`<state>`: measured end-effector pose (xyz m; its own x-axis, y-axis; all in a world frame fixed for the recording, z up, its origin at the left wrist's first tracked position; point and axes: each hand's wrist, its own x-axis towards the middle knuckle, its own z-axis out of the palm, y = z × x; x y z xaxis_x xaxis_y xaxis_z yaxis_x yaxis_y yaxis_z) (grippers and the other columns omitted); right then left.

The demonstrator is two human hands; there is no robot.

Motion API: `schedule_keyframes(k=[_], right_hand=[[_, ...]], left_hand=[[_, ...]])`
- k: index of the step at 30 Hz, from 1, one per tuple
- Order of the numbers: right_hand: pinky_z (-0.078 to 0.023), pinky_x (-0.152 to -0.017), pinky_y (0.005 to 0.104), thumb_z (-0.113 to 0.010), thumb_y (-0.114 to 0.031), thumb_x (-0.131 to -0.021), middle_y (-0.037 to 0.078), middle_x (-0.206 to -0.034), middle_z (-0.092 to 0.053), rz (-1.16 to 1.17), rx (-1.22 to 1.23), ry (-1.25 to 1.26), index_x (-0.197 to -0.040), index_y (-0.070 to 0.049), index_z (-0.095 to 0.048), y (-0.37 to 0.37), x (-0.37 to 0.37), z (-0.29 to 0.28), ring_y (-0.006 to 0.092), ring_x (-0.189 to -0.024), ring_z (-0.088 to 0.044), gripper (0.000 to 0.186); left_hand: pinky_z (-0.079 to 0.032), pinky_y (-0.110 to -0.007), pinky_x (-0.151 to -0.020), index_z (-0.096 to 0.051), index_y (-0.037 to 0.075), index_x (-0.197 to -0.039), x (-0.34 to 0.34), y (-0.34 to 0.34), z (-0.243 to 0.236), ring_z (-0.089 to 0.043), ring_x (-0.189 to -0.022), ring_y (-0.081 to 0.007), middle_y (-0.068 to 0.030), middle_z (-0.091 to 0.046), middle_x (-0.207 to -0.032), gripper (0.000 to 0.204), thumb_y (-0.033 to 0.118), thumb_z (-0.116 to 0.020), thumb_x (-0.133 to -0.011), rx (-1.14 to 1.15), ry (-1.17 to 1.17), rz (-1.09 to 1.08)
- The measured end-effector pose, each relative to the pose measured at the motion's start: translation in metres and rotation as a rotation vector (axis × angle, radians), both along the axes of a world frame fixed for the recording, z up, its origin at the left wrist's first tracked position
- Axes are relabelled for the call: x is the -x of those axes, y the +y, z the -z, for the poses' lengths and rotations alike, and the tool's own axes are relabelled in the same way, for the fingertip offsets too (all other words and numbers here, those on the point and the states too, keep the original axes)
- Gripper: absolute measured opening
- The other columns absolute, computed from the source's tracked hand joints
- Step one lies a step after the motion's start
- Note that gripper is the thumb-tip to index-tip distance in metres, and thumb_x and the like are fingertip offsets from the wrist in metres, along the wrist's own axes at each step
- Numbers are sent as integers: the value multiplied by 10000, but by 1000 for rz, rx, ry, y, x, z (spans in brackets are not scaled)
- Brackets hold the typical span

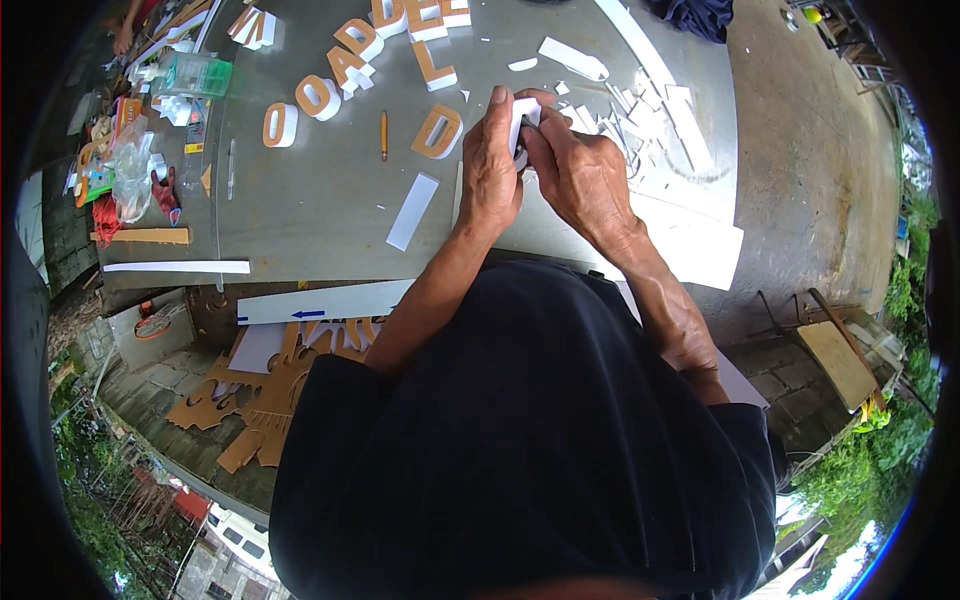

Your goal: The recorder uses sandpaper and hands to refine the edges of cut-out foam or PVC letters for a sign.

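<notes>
Dark shirt fills the foreground, right under the lens, with two bare forearms reaching out past it. Follow them up, and both hands are busy! The left hand is closed round the left side of a small white piece, thumb pointing up along it; the right hand pinches in from the other side, fingers bent. So there it sits, raised between the two, and exactly where the fingertips press is hidden.

What does good work look like here? Light, even pressure, I'd say: the piece looks thin-walled, and a hard squeeze could bend it. Let the left hand steady while the right does the fine work, and turn the piece so any edge being pressed stays in sight.

Just beyond, on the grey table, a loose white strip lies to the left, a white sheet to the right. Close by the left hand, a brown-faced letter; best keep the knuckles clear of it. Further left, a yellow pencil, handy for a mark. White scraps litter the right, better kept from underneath the work. Out at the far side, more brown-and-white letters stand in a loose cluster.
</notes>
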<state>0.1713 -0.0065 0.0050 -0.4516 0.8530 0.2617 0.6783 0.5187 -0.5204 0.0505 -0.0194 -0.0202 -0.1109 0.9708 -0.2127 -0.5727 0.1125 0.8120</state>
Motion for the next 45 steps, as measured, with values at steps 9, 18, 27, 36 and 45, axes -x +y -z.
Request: schedule_keyframes(k=[9,18,27,36,45], right_hand=[[-439,-437,324,-575,-216,-1002,58,-539,-583,91,498,363,-779,13,-640,-9,-2,-2,144,-418,-553,326],[-497,-503,433,-640,-133,-901,196,-577,-603,148,208,244,-765,-6,-638,-18,-1,16,376,-511,-632,186],[-487,-478,426,-622,-141,-916,184,-611,-637,244,144,201,-809,-4,-628,-19,-2,26,355,-497,-627,175],[-506,-519,412,-616,-128,-911,190,-589,-610,254,239,316,-759,9,-650,-16,-6,9,346,-521,-631,208],[-493,-503,442,-653,-149,-891,208,-571,-596,238,124,241,-737,-13,-626,-24,-4,19,389,-516,-625,207]], left_hand=[[-463,-231,-677,-391,-116,-1409,-4,-3,-4,-597,-747,-110,-102,-666,-831,714,356,-666,-949,-94,87,-87],[-540,-291,-792,-341,-158,-1409,-9,-3,0,-691,-842,-193,-171,-698,-920,752,199,-747,-886,26,-70,-100],[-451,-231,-615,-441,-169,-1336,-13,1,9,-616,-727,-112,-91,-667,-843,729,213,-808,-836,91,-41,-130],[-524,-272,-718,-544,-112,-1264,-15,2,5,-669,-837,-170,-168,-694,-963,563,196,-782,-858,70,-60,-74],[-574,-333,-724,-460,-128,-1324,-17,-7,9,-711,-784,-255,-214,-694,-923,631,165,-772,-860,78,-84,-125]])
